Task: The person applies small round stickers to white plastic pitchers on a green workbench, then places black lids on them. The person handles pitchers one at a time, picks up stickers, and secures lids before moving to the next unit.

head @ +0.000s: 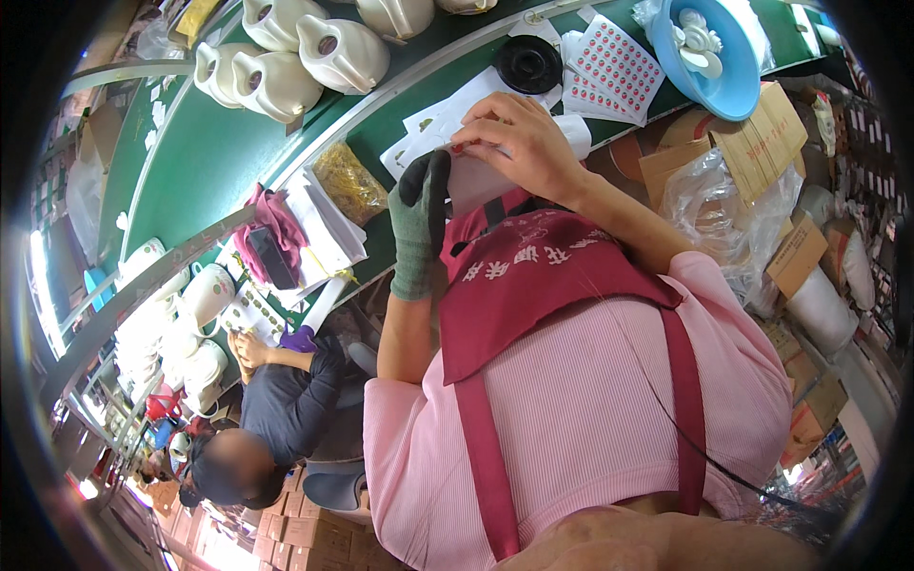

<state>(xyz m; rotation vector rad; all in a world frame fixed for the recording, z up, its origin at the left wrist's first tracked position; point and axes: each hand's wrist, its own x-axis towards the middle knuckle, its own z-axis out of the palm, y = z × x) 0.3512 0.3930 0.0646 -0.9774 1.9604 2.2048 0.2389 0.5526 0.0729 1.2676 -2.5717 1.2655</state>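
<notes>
My left hand (pixel 420 221), in a grey-green glove with dark fingertips, is raised before the apron at the bench edge. Its fingertips meet a pale white piece (pixel 480 180), partly hidden, which could be paper or ceramic. My bare right hand (pixel 525 146) arches over that piece. Between its thumb and fingers, close to the glove, shows a small red patch (pixel 457 148), perhaps a decal. Beneath and beyond the hands lie white decal sheets (pixel 414 143) with a few dark motifs. Past my right hand is a round black turntable (pixel 528 64).
Sheets of red fruit decals (pixel 615 68) lie beside a blue basin (pixel 703 64) of white pieces. White ceramic pitchers (pixel 343 53) stand on the green belt (pixel 214 150) behind a metal rail. A phone (pixel 273 257) rests on a pink cloth. A co-worker (pixel 285 407) sits at left; cartons (pixel 760 143) stand right.
</notes>
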